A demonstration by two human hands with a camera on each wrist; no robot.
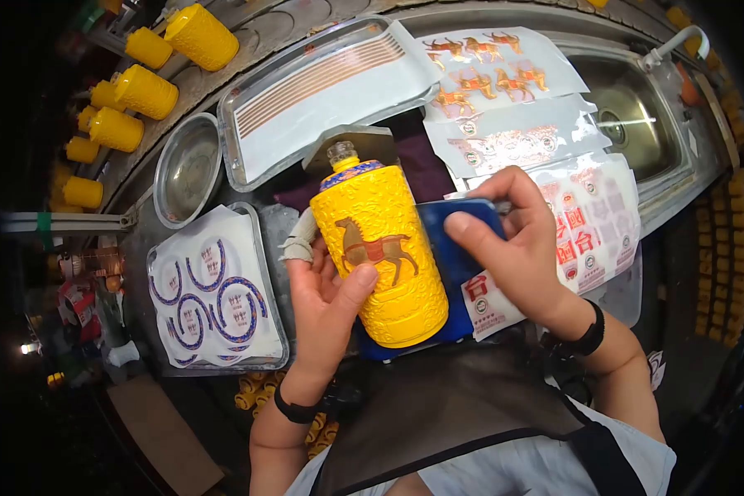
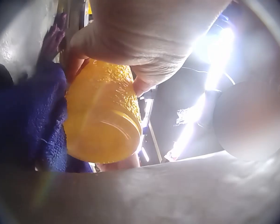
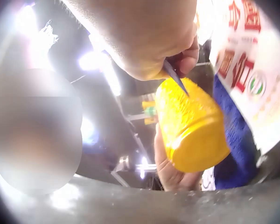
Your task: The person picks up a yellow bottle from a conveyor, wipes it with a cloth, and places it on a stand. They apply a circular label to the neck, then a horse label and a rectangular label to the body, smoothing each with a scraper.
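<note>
My left hand (image 1: 326, 302) holds a yellow embossed bottle (image 1: 405, 289) tilted, with its clear glass neck away from me. The thumb lies on the front, just below a brown and red horse decal (image 1: 378, 250); one finger wears a whitish wrap (image 1: 302, 236). My right hand (image 1: 521, 248) pinches a thin, flat blue piece (image 3: 176, 78) beside the bottle's right side. The head view blurs this piece, and its exact kind cannot be told. A blue cloth (image 1: 455, 318) lies beneath the bottle. In the left wrist view, the bottle's base (image 2: 102, 144) shows below the palm.
Trays hold sheets of curved blue decals (image 1: 211, 293) and brown stripes (image 1: 322, 78). Horse decal sheets (image 1: 504, 95) and red lettered sheets (image 1: 612, 198) lie to the right, before a steel sink (image 1: 636, 124). A metal bowl (image 1: 188, 169) and several yellow bottles (image 1: 145, 91) stand left.
</note>
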